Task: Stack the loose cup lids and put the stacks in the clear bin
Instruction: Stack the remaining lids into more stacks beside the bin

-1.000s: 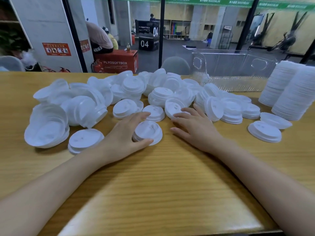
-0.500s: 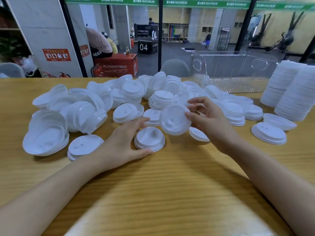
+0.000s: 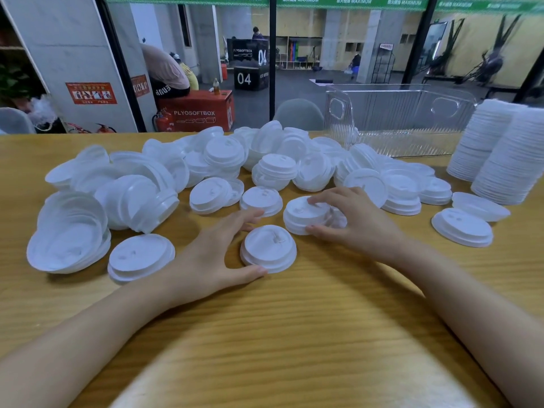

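Head view: stacking is under way on the table (image 3: 294, 334).
The left hand (image 3: 212, 254) curls its thumb and fingers round one lid stack (image 3: 268, 248). The right hand (image 3: 359, 222) pinches the other lid stack (image 3: 306, 214) just beside it. The clear bin (image 3: 397, 125) stands behind the loose lids (image 3: 223, 160). Lids look light, thin and bendy, so hold them softly by the rim.

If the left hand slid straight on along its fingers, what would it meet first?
Likely the lid lying flat just past the fingertips of the left hand, ahead of the big pile; depth unclear.
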